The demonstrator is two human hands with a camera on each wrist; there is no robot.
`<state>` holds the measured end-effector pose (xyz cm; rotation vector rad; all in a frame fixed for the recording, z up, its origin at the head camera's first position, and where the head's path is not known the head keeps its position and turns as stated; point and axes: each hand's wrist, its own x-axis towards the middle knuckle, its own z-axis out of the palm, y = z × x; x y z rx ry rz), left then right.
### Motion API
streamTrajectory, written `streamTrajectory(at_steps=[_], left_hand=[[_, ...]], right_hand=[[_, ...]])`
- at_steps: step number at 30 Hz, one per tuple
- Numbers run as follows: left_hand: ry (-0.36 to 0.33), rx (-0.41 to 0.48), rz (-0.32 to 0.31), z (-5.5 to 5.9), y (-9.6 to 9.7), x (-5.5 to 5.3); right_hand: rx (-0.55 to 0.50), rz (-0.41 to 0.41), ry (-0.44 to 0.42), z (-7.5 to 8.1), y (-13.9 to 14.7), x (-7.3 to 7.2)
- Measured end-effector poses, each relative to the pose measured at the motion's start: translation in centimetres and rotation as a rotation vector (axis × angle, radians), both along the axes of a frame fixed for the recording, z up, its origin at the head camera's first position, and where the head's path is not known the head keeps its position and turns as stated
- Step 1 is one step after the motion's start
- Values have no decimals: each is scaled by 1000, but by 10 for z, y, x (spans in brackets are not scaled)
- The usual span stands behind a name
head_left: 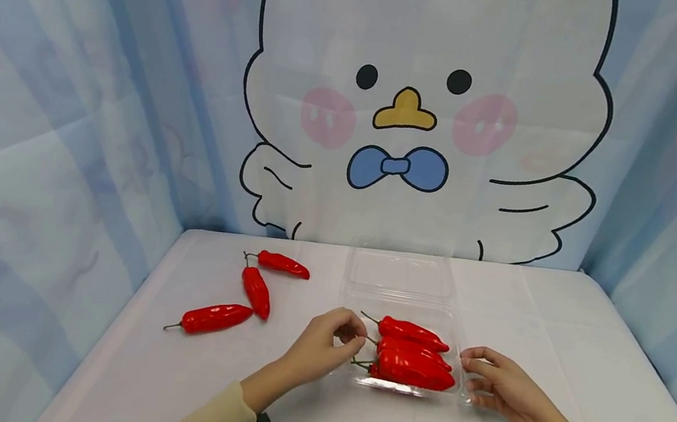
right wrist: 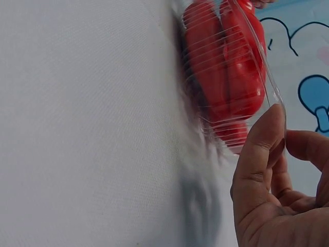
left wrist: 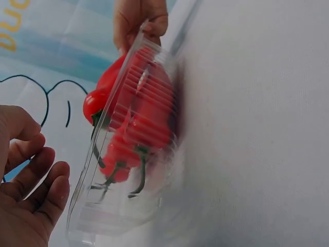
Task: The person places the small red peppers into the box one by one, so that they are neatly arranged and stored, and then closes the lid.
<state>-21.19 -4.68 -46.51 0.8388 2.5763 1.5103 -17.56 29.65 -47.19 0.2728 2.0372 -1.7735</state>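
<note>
A clear plastic clamshell box (head_left: 458,324) lies on the table with its lid (head_left: 401,276) folded back. Inside are several glossy red chili peppers (head_left: 413,369), side by side, stems toward the left; the topmost one in the left wrist view rises above the rim. At the box's right end, my right hand (right wrist: 288,190) pinches the rim between thumb and fingers. My left hand (head_left: 325,344) hovers by the left end near the stems. Its fingers (left wrist: 38,170) are loosely bent, holding nothing and apart from the rim in the left wrist view.
Three more red chili peppers lie left of the box: one at the back (head_left: 284,265), one in the middle (head_left: 256,292) and one nearer the front (head_left: 216,319). A curtain (head_left: 391,211) with a cartoon bird stands behind the white-covered table (head_left: 558,324).
</note>
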Motion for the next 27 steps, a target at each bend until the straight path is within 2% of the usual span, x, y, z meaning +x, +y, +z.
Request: streamTrajectory(at_steps=[10, 15, 21, 27], left_hand=[[-5, -35, 75, -5, -36, -2], [-11, -70, 116, -2, -58, -4], [-39, -107, 206, 1, -82, -6], [-67, -157, 282, -2, -107, -7]], right_hand=[[8, -4, -3, 3, -1, 0], [15, -8, -3, 5, -2, 0], [8, -10, -8, 5, -1, 0], [11, -8, -12, 3, -1, 0]])
